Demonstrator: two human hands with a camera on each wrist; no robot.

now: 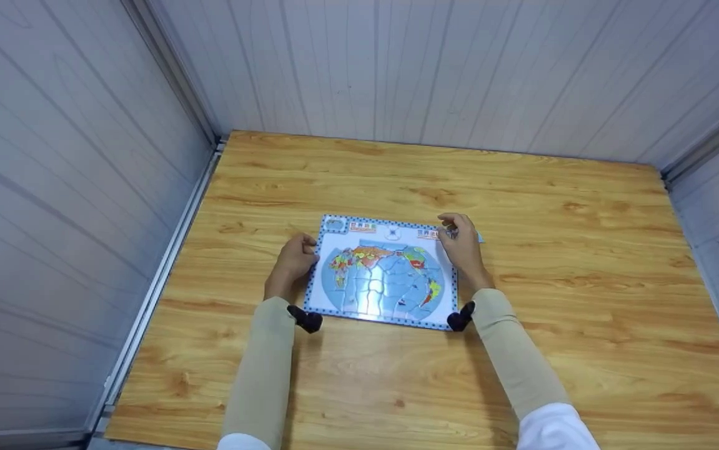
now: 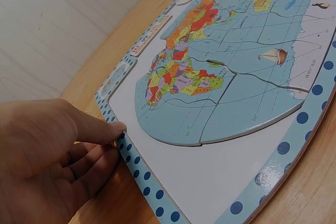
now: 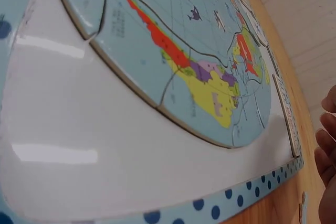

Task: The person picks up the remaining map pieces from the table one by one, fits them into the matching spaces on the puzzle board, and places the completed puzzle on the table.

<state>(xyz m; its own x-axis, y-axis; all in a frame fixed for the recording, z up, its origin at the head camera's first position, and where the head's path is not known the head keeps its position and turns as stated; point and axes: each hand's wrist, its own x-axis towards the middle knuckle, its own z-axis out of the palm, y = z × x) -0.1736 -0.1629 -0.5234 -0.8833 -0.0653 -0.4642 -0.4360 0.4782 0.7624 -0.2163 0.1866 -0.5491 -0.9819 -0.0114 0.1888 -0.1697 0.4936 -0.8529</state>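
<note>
A world map jigsaw puzzle board (image 1: 317,294) with a blue dotted border lies on the wooden table, its oval map (image 1: 359,287) filled with fitted pieces. At the board's left edge, my left hand (image 1: 295,257) pinches the border, thumb (image 2: 116,129) on top and fingers lower down beside the edge. My right hand (image 1: 464,250) hovers by the upper right corner, fingers (image 3: 326,142) loosely curled with nothing seen between them. Just beyond it, a small blue-edged piece (image 1: 481,238) shows on the table, partly hidden by the hand.
Title strips (image 1: 362,227) and a round compass piece (image 1: 392,232) line the board's top. Wooden tabletop (image 1: 584,269) stretches around the board. Pale panel walls (image 1: 396,69) stand behind and at both sides. Black wrist cameras (image 1: 307,319) sit close over the board's lower corners.
</note>
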